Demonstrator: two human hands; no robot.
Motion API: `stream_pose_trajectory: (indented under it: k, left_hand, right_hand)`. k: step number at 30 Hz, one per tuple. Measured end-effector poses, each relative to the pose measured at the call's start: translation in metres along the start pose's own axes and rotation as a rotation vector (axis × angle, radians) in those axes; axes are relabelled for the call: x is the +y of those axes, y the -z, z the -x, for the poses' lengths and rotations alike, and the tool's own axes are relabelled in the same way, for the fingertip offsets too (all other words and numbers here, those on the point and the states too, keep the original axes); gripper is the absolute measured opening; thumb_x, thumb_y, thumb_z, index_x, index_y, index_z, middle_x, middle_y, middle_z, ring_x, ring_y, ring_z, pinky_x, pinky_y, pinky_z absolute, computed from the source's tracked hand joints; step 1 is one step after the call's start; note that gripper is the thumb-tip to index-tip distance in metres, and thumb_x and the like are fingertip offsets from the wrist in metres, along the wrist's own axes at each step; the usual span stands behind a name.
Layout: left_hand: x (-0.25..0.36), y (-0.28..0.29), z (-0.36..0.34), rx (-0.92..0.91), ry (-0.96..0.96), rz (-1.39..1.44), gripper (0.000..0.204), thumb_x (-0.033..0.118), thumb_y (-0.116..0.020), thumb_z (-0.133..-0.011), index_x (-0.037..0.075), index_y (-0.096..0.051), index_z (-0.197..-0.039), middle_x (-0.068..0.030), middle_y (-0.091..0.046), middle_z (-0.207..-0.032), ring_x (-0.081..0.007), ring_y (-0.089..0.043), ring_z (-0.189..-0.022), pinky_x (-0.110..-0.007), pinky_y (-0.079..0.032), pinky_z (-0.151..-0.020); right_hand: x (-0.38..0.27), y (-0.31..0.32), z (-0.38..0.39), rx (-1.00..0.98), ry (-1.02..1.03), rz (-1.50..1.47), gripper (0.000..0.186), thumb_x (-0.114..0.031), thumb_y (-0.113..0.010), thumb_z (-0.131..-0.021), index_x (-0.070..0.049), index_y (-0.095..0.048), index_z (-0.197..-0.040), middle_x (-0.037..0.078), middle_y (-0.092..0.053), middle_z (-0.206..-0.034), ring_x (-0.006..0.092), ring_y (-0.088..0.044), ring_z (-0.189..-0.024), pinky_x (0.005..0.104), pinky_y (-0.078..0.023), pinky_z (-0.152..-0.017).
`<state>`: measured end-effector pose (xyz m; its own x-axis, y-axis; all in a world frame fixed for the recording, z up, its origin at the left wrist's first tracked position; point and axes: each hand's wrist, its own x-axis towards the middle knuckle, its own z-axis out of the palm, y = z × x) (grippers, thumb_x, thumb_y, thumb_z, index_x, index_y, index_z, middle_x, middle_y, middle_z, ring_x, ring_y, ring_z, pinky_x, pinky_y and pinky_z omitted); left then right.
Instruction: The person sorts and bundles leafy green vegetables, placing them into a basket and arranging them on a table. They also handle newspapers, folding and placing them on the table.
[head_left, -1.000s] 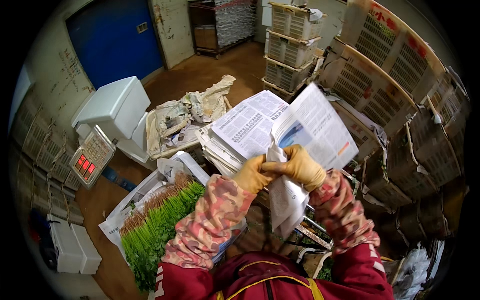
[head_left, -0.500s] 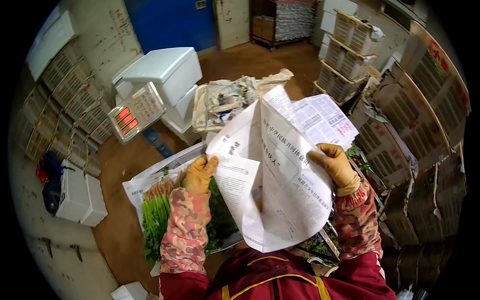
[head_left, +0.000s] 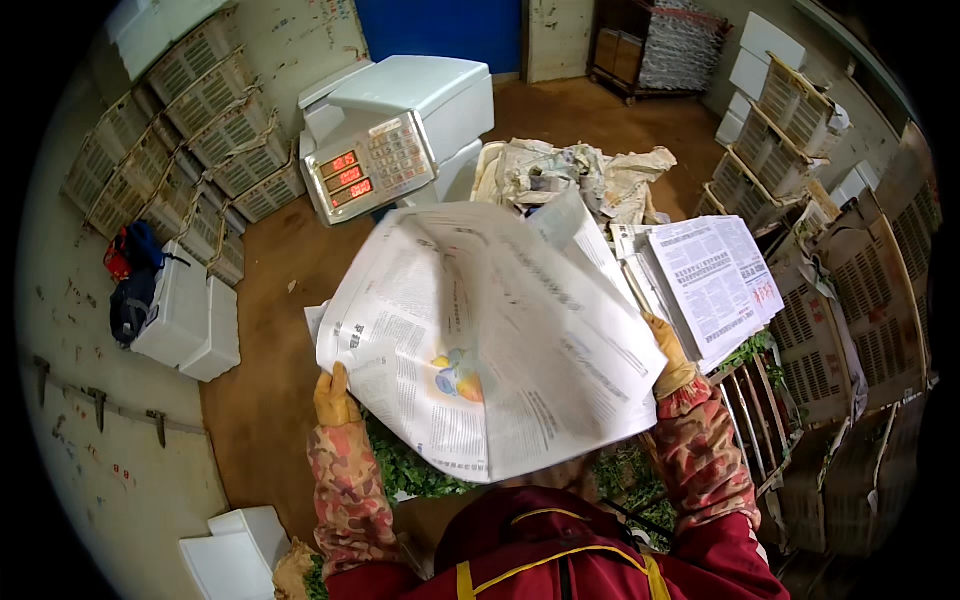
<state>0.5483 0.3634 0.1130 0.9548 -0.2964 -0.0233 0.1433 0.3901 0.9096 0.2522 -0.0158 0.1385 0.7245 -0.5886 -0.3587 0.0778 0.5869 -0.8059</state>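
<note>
A large printed newspaper sheet [head_left: 530,360] is spread out in front of me, partly blurred and billowing. My left hand [head_left: 334,395], in a tan glove, grips its left edge, and my right hand [head_left: 674,355], gloved alike, grips its right edge. A stack of folded newspapers [head_left: 710,280] lies just beyond my right hand. Leafy green vegetables [head_left: 410,455] show beneath the sheet, mostly hidden by it, and more greens [head_left: 630,480] lie below its right side.
A scale [head_left: 370,160] stands before white foam boxes [head_left: 420,90]. Crumpled paper fills a tray [head_left: 490,165] ahead. Stacked crates [head_left: 225,150] line the left wall; more [head_left: 830,300] crowd the right. A blue door [head_left: 440,30] and a wheeled cart [head_left: 650,50] are at the back.
The paper, bunched between both hands a second ago, is now opened wide as my hands have moved apart. My view has swung, so the room appears shifted rightward.
</note>
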Motion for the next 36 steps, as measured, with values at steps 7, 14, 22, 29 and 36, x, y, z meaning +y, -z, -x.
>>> stream_pose_trajectory:
  k: [7, 14, 22, 29, 36]
  left_hand:
    - [-0.052, 0.113, 0.025, 0.145, 0.199, -0.014, 0.015, 0.009, -0.056, -0.096, -0.001, -0.060, -0.106, -0.0049, -0.064, -0.090, -0.0099, -0.060, -0.074, -0.024, -0.051, -0.060]
    - [-0.047, 0.205, 0.022, -0.518, 0.220, -0.185, 0.014, 0.013, -0.050, -0.096, 0.008, -0.060, -0.106, 0.0015, -0.064, -0.097, -0.0146, -0.062, -0.083, -0.032, -0.051, -0.075]
    - [0.188, 0.103, -0.020, -0.060, -0.053, -0.539, 0.033, 0.018, -0.047, -0.098, 0.001, -0.053, -0.126, -0.0087, -0.059, -0.094, -0.0179, -0.055, -0.073, -0.026, -0.047, -0.067]
    - [0.078, -0.069, -0.033, -1.369, -0.104, -1.300, 0.062, 0.029, -0.067, -0.085, 0.002, -0.045, -0.136, -0.0214, -0.053, -0.131, -0.0358, -0.051, -0.120, -0.040, -0.041, -0.102]
    - [0.035, -0.021, 0.011, -1.499, 0.337, -1.532, 0.059, 0.036, -0.059, -0.090, 0.004, -0.045, -0.137, -0.0206, -0.052, -0.133, -0.0365, -0.052, -0.119, -0.040, -0.041, -0.103]
  right_hand:
    - [0.059, 0.037, -0.036, 0.288, -0.102, 0.450, 0.015, -0.017, -0.072, -0.086, -0.003, -0.068, -0.088, 0.005, -0.066, -0.074, 0.0128, -0.059, -0.061, 0.0243, -0.048, -0.058]
    - [0.049, 0.073, -0.029, 0.170, -0.036, 0.772, 0.026, -0.024, -0.071, -0.086, -0.002, -0.068, -0.100, 0.006, -0.066, -0.082, 0.0129, -0.060, -0.066, 0.0270, -0.049, -0.059]
    - [-0.121, -0.006, 0.024, 0.112, 0.508, 1.017, 0.037, -0.023, -0.062, -0.092, -0.003, -0.058, -0.124, 0.016, -0.063, -0.118, 0.0217, -0.061, -0.106, 0.0327, -0.050, -0.093]
    - [-0.124, -0.180, -0.014, -0.516, 0.718, 1.169, 0.058, -0.046, -0.060, -0.090, -0.004, -0.055, -0.130, 0.020, -0.063, -0.119, 0.0271, -0.062, -0.106, 0.0384, -0.048, -0.097]
    - [-0.066, -0.088, -0.009, -0.767, -0.269, 1.899, 0.059, -0.050, -0.059, -0.086, -0.004, -0.059, -0.124, 0.017, -0.069, -0.103, 0.0303, -0.067, -0.092, 0.0407, -0.052, -0.083]
